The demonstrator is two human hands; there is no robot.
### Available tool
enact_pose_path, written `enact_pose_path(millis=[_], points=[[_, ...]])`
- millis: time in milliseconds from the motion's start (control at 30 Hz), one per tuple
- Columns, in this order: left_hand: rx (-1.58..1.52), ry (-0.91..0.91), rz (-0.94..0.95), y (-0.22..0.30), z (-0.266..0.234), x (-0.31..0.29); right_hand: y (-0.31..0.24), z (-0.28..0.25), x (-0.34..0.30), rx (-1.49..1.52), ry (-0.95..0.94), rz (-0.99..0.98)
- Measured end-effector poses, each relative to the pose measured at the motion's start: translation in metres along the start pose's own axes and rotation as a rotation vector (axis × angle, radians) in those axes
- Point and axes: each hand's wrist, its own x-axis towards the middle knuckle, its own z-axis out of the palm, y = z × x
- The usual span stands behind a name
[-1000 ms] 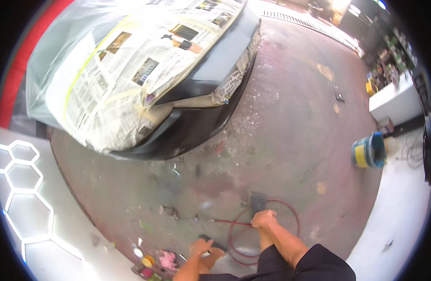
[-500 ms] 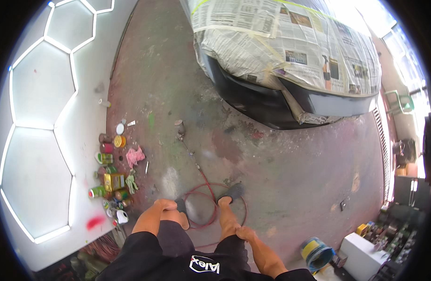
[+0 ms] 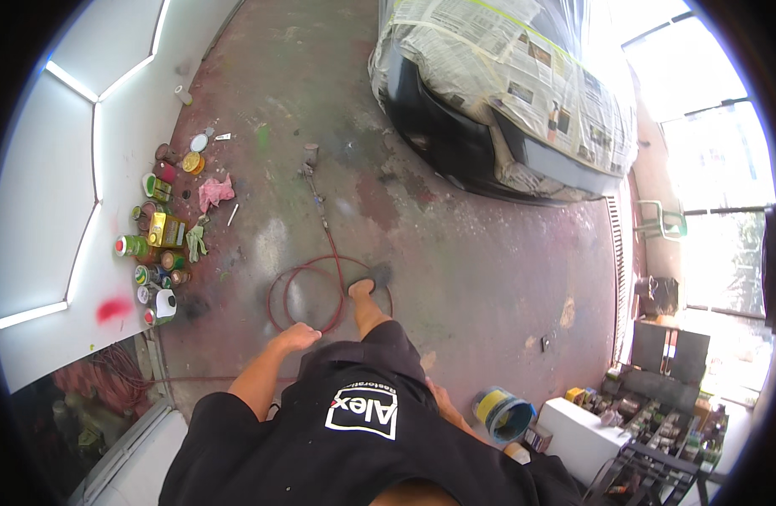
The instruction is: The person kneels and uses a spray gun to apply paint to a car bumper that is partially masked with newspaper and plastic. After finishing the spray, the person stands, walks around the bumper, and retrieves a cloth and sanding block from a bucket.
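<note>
My left hand (image 3: pixel 299 336) hangs in front of my body with its fingers curled in, and nothing shows in them. Behind it on the floor lies a coiled red air hose (image 3: pixel 274 302), and a spray gun with a cup (image 3: pixel 309 157) lies at the hose's far end. My right hand (image 3: pixel 439 398) is low beside the edge of my dark shorts, partly covered by my black shirt. Its fingers are too hidden to read. A car front (image 3: pixel 439 118) with a black bumper stands ahead, its upper part masked with newspaper (image 3: pixel 523 76) and clear film.
Along the left wall stand several paint cans and bottles (image 3: pixel 167 229), with a pink rag (image 3: pixel 215 194) beside them. At the lower right are a blue bucket (image 3: pixel 503 413), a white box (image 3: pixel 578 438) and crowded shelves of small containers. A floor grate (image 3: pixel 617 278) runs along the right.
My body has straightened up, and both hands have come off my legs or knees toward my sides. The view has shifted, with the car and cans now farther up.
</note>
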Motion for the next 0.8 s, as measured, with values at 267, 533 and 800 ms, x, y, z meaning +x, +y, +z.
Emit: enact_pose_path(millis=[267,533,800], points=[[-0.115,-0.005,0.625,-0.123,0.136,-0.071,0.064,0.052,-0.084,0.115,-0.137,-0.248],[-0.048,-0.233,0.225,-0.066,0.108,-0.162,0.070,0.082,-0.190,0.101,-0.257,-0.471],[0.046,-0.274,0.290,0.025,0.090,-0.236,0.076,0.097,-0.286,-0.088,-0.049,-0.185]])
